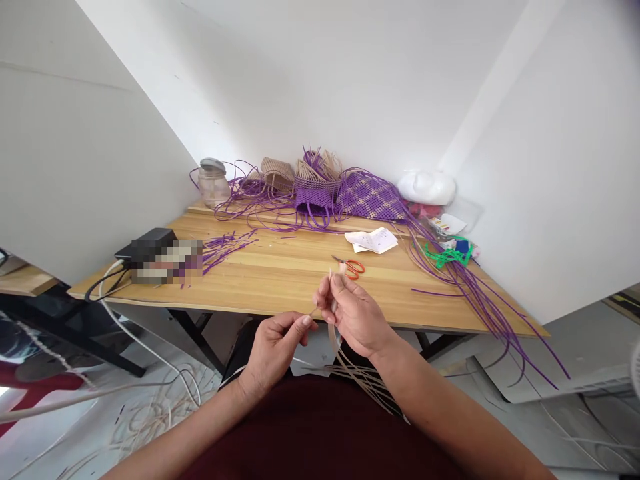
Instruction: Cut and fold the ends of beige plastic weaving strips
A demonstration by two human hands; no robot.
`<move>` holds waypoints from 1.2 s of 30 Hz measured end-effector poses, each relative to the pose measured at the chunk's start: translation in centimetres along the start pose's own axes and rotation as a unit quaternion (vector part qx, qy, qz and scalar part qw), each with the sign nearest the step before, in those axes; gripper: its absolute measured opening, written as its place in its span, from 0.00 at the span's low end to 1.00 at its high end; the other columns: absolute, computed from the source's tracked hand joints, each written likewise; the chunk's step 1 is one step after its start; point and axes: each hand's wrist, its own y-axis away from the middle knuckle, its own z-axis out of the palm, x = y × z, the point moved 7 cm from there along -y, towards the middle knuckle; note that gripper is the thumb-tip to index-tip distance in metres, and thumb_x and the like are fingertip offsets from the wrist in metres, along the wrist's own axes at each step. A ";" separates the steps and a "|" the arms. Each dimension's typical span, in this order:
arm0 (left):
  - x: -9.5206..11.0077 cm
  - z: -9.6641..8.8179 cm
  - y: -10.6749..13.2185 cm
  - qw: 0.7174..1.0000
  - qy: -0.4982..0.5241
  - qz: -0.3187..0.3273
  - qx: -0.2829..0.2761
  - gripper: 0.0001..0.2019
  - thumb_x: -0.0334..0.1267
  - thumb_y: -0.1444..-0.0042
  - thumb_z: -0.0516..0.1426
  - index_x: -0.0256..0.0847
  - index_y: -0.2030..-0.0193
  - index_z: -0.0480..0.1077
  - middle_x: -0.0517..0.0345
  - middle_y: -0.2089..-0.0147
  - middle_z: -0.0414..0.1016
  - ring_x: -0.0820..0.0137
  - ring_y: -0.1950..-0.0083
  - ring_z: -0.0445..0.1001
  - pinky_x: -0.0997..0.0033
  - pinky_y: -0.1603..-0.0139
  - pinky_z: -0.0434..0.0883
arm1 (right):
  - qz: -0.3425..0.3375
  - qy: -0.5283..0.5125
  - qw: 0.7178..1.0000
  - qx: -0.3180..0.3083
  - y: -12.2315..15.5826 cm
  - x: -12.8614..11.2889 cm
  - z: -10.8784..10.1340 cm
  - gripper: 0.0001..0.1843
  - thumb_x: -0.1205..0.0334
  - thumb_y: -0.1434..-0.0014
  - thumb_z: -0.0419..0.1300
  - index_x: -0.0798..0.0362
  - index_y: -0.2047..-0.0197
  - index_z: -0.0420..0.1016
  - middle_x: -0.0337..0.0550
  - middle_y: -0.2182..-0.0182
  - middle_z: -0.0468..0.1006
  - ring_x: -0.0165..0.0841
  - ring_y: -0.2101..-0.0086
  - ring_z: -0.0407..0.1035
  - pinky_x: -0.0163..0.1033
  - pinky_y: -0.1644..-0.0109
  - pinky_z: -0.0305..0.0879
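My right hand point(356, 313) pinches a bundle of beige weaving strips point(350, 370) near their top ends, just in front of the wooden table's point(280, 280) near edge. The strips trail down over my lap. My left hand point(274, 347) sits slightly lower and to the left, its thumb and forefinger closed on the end of one thin beige strip. Orange-handled scissors point(353, 267) lie on the table just beyond my right hand.
Woven purple and beige baskets point(320, 187) and loose purple strips point(470, 280) crowd the table's back and right side. A glass jar point(213, 183), folded paper point(373, 240), green cord point(445, 253), a white bag point(427, 187) and a black box point(147, 243) also sit there. Cables and strips litter the floor at left.
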 end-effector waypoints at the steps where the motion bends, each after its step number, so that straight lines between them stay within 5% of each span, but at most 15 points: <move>1: 0.1 0.0 0.0 1.000 0.001 -0.001 0.003 0.17 0.50 0.40 0.58 0.38 0.69 0.79 0.59 0.78 0.70 0.72 0.73 0.65 0.74 0.69 0.63 | -0.012 0.013 1.000 0.003 0.1 -0.2 0.0 0.18 0.46 0.36 0.58 0.54 0.65 0.69 0.40 0.71 0.69 0.27 0.72 0.59 0.31 0.73 0.50; 8: 0.6 0.4 -0.1 1.000 0.010 -0.003 0.009 0.18 0.51 0.42 0.58 0.37 0.70 0.78 0.60 0.80 0.67 0.73 0.74 0.64 0.74 0.71 0.61 | -0.039 0.060 0.997 0.004 0.4 -0.2 0.4 0.18 0.46 0.35 0.56 0.54 0.60 0.73 0.41 0.71 0.69 0.27 0.72 0.59 0.32 0.73 0.51; 17: 0.5 1.3 -0.2 0.998 0.057 -0.021 -0.027 0.18 0.52 0.42 0.59 0.37 0.69 0.75 0.59 0.75 0.68 0.74 0.73 0.62 0.75 0.72 0.59 | -0.040 0.068 0.997 -0.011 0.6 -0.5 0.9 0.21 0.45 0.34 0.54 0.54 0.68 0.69 0.40 0.74 0.69 0.27 0.76 0.55 0.35 0.71 0.51; 22: 0.2 4.1 0.0 0.969 0.172 -0.079 -0.158 0.20 0.57 0.40 0.55 0.41 0.56 0.67 0.64 0.78 0.68 0.79 0.82 0.53 0.76 0.80 0.49 | -0.045 0.031 0.998 -0.018 0.9 -0.8 1.2 0.21 0.43 0.36 0.56 0.52 0.71 0.66 0.39 0.75 0.66 0.29 0.73 0.58 0.36 0.68 0.57; 26: 0.8 6.1 0.4 0.931 0.226 -0.112 -0.262 0.23 0.57 0.37 0.51 0.37 0.65 0.70 0.59 0.81 0.68 0.80 0.84 0.50 0.75 0.80 0.44 | -0.020 0.023 1.000 0.000 1.0 -2.0 1.1 0.21 0.42 0.39 0.58 0.50 0.70 0.63 0.38 0.74 0.66 0.31 0.72 0.63 0.36 0.71 0.61; 31: 1.9 5.6 -0.2 0.931 0.250 -0.125 -0.236 0.19 0.53 0.40 0.57 0.36 0.59 0.77 0.60 0.73 0.67 0.81 0.80 0.56 0.75 0.78 0.50 | -0.033 0.068 0.997 0.020 0.5 -7.3 0.7 0.23 0.43 0.38 0.58 0.52 0.74 0.61 0.34 0.79 0.65 0.29 0.75 0.66 0.40 0.67 0.69; 34: 2.5 5.5 -0.5 0.937 0.200 -0.117 -0.263 0.20 0.54 0.41 0.57 0.36 0.60 0.78 0.61 0.74 0.64 0.80 0.80 0.53 0.75 0.79 0.49 | -0.062 0.160 0.974 0.147 0.6 -13.4 -1.6 0.27 0.48 0.34 0.52 0.56 0.80 0.63 0.30 0.86 0.60 0.20 0.83 0.58 0.33 0.76 0.56; 36: 2.9 5.3 -0.8 0.939 0.162 -0.116 -0.280 0.20 0.55 0.42 0.57 0.37 0.63 0.77 0.62 0.76 0.62 0.79 0.80 0.51 0.74 0.79 0.46 | -0.118 0.221 0.933 0.258 1.6 -19.0 -3.5 0.35 0.52 0.34 0.36 0.64 0.85 0.64 0.30 0.87 0.62 0.13 0.85 0.54 0.36 0.76 0.46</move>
